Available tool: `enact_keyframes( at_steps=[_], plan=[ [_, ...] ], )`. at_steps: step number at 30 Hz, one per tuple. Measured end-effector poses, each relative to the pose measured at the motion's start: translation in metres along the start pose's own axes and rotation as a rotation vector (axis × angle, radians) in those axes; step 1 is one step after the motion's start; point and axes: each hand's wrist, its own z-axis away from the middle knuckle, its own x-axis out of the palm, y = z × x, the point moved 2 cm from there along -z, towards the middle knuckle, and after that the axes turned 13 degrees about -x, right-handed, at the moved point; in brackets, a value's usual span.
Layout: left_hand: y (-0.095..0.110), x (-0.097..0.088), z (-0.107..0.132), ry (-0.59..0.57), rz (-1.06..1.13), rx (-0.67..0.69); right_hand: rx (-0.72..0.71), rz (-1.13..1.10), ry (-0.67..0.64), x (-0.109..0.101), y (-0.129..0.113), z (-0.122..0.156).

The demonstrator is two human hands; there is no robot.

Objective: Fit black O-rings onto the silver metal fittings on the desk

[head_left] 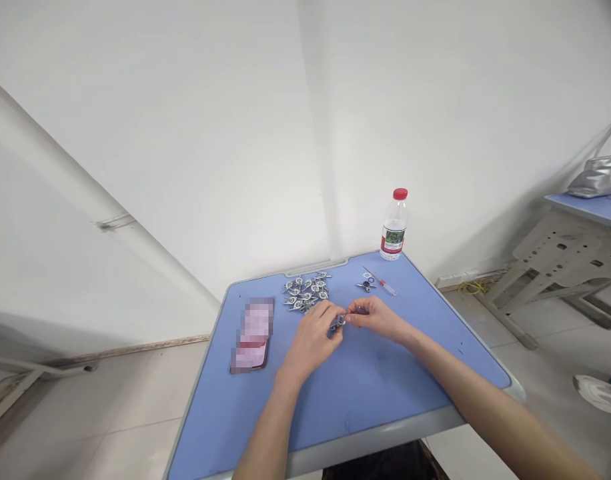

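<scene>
I judge work mid-piece: left hand (311,331) grips one metal fitting (336,325), right hand (374,318) pinched closed beside it; mid-frame pile (315,288), completion undeterminable.

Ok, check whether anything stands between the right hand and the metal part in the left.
Nothing visible does: the right hand is close beside the metal part, which the left hand holds. The thin tool and the bottle are farther back, outside that gap.

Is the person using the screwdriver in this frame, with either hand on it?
No, the screwdriver lies on the blue desk, beyond the right hand.
</scene>
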Motion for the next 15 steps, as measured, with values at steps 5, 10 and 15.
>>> enact_keyframes(
  at_steps=[5, 10, 15],
  plan=[
    [0.001, 0.011, -0.005, 0.062, -0.086, 0.047, 0.069, 0.013, 0.080, -0.003, -0.004, -0.002],
    [-0.007, 0.014, -0.012, 0.084, -0.038, -0.057, 0.008, 0.179, 0.141, -0.013, 0.003, -0.009],
    [-0.025, 0.004, -0.014, 0.104, 0.109, -0.193, 0.001, 0.620, 0.183, -0.025, 0.010, -0.022]
  ],
)
